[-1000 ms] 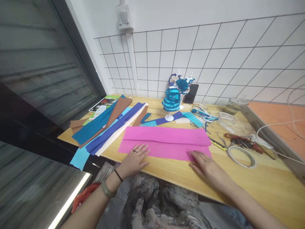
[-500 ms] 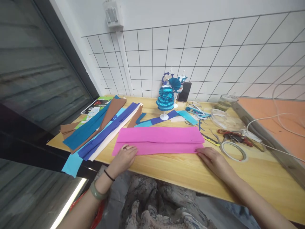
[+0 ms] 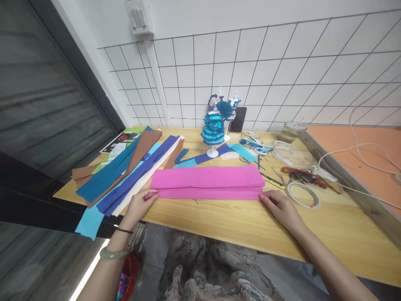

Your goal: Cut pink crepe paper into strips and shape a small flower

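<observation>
A folded length of pink crepe paper [image 3: 206,177] lies across the table before me, with a fold line running along it and a narrower strip on the near side. At its near left corner, my left hand [image 3: 142,204] is closed, thumb and fingers pinching the paper. My right hand [image 3: 280,207] pinches the near right corner in the same way. Just beyond the paper stands a small dress-form figure [image 3: 214,129] in a pleated turquoise paper dress, on a white base. Similar little figures are partly hidden behind it.
Blue, brown and cream paper strips [image 3: 138,171] are heaped at left, one overhanging the table edge. At right lie a yellow cutter [image 3: 274,181], a tape roll [image 3: 303,195], pliers-like red-handled tools [image 3: 305,176] and a lidded jar [image 3: 291,131]. A phone [image 3: 238,119] leans on the wall.
My left hand has slid left from the paper's near edge to its left corner. The near strip of pink paper looks narrower. My right hand stays at the right corner; the view has shifted slightly.
</observation>
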Demonstrator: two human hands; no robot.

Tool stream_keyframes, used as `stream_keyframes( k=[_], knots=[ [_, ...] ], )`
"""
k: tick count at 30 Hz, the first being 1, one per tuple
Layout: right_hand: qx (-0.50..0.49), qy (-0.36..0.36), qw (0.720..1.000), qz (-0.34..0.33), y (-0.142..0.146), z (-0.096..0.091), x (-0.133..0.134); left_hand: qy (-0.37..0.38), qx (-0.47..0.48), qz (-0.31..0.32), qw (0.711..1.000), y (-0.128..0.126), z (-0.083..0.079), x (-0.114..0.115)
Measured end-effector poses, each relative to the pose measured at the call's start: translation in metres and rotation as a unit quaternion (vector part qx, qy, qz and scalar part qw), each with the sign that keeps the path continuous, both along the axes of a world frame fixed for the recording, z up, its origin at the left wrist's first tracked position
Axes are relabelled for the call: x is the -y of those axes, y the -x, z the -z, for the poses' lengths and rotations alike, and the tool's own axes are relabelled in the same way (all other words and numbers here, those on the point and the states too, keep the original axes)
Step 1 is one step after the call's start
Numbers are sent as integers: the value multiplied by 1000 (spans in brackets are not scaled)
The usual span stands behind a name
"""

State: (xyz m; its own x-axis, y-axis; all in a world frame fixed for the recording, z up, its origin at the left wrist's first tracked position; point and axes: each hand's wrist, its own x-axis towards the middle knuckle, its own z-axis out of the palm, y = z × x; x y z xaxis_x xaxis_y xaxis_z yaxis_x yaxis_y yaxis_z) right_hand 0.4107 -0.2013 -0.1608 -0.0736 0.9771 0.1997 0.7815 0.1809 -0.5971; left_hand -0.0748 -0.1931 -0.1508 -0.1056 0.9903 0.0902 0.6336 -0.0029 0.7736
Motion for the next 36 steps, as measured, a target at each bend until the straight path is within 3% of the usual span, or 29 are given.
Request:
stream_keyframes(
  k=[9, 22, 36],
  knots=[
    [25, -8, 1000, 12, 6, -5, -3, -12, 26, -62, 998, -6, 4, -2],
    [110, -31, 993, 25, 6, -2, -5, -94, -138, -90, 982, -6, 8, -1],
    [124, -62, 988, 65, 9, -2, -1, -124, -213, -125, 961, -6, 13, -3]
  ],
)
